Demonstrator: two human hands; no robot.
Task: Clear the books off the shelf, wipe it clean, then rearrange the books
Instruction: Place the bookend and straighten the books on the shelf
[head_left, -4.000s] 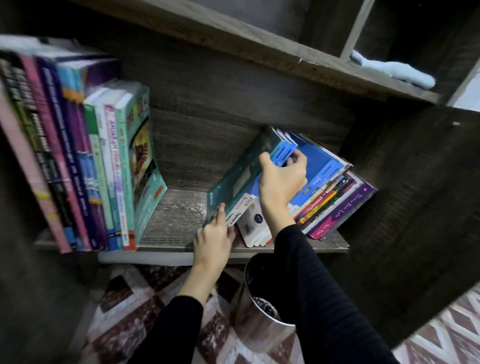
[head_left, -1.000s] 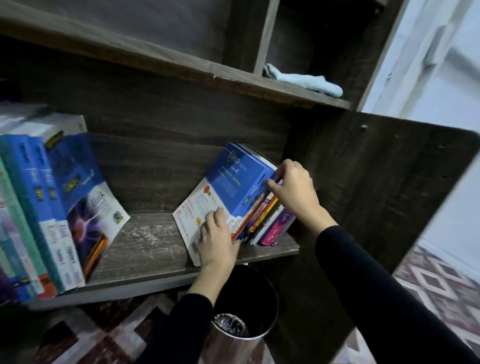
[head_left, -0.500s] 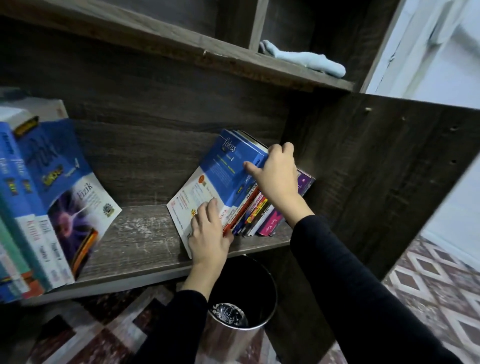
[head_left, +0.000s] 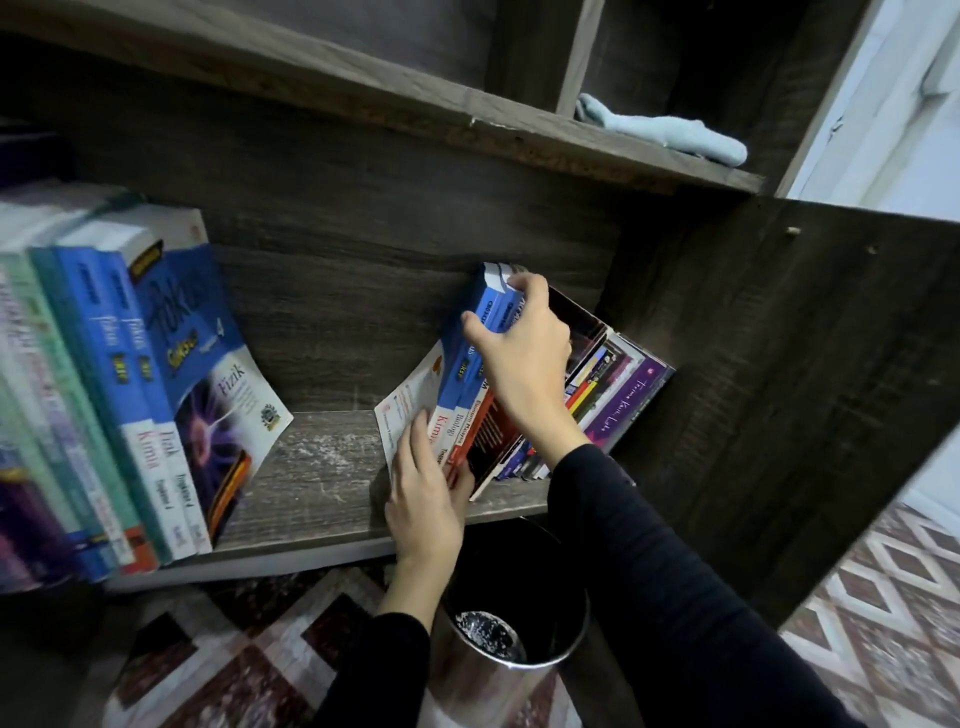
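– Steel at six o'clock, nearest us?

– Yes, a shiny round steel waste bin (head_left: 506, 670), standing on a red-and-white patterned floor (head_left: 223, 670) just below the shelf edge. Two black sleeves (head_left: 649, 597) pass over it.

– And the left hand (head_left: 423, 506)?

– Just above the bin, at the foot of a few blue-spined textbooks (head_left: 470, 364). Its fingers lie close together, flat up the white lower cover, and the thumb tucks against the bottom of the spines, so it pinches that corner.

– The right hand (head_left: 519, 353)?

– Toward one o'clock from the left, at the top end of the same books. The thumb is on the blue cover and the fingers curl over the upper edge, gripping them.

– Where do those books sit?

– Tilted on the grey wood-grain shelf board (head_left: 317, 467), right of centre, bottoms on the board. Behind them, at three o'clock, a leaning stack of thinner books (head_left: 623, 395) rests against the dark side panel.

– Anything at nine o'clock?

– A row of blue and teal textbooks (head_left: 130, 395), upright but slanting, well apart from the hands, with bare scuffed board between.

– Farthest?

– At one o'clock, on the shelf above, a crumpled pale blue cloth (head_left: 670, 135).
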